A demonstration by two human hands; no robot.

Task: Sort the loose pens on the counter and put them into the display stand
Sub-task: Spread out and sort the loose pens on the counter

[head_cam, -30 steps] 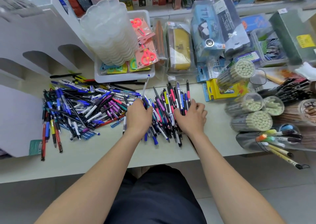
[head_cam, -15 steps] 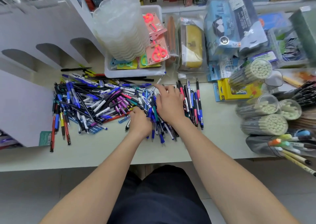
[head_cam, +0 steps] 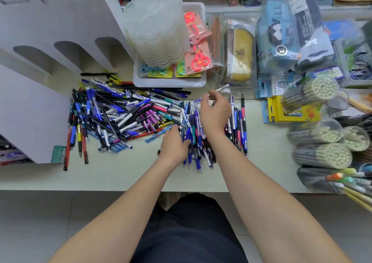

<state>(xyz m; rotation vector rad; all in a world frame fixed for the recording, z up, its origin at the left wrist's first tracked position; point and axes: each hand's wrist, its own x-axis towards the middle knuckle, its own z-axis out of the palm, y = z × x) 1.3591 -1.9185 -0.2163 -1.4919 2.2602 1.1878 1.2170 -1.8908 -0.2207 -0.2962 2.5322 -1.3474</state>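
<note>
Right hand (head_cam: 215, 112) is up off the table (head_cam: 120, 174) w/ thumb + fingers (head_cam: 212, 94) pinching one white pen (head_cam: 222, 87) w/ blue print. Its far end points at the back edge, near the white tray (head_cam: 169, 81). It's prob lifted clear so the person can check what type it is.

Left hand (head_cam: 174, 144) sits lower, fingers dug into the lined-up bunch (head_cam: 194, 134) of mostly blue pens mid-table, toward the front edge. Can't tell if it's really gripping them or just pressing so they don't roll. They all point the same way, so imo that's the sorted group.

The big loose pile (head_cam: 120, 118) is a tangle toward the left, butting up against the display stand (head_cam: 40, 65) at the left edge. Its arched slots look empty from here, so nothing's gone in yet afaict.
</note>
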